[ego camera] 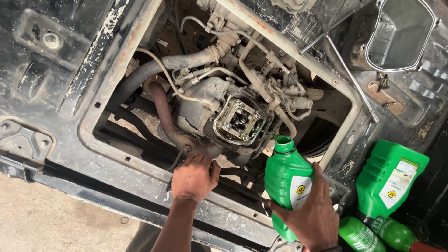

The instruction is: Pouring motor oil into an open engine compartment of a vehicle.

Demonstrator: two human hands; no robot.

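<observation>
Right hand (311,212): lower centre-right, wrapped around green plastic oil bottle (285,179), uncapped.
Left hand (193,177): lower centre, fingers spread on rusty pipe (163,112).

A bright green bottle (285,179) with a white-and-yellow label; black, rust-streaked floor panel (70,70); grey engine housing (205,105); silver wrench (347,70).

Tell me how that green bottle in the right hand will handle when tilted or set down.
The green bottle looks like rigid plastic, so probably firm under the right hand. Its neck is uncapped, so it would likely spill if tipped. Its flat sides suggest it won't roll.
</observation>
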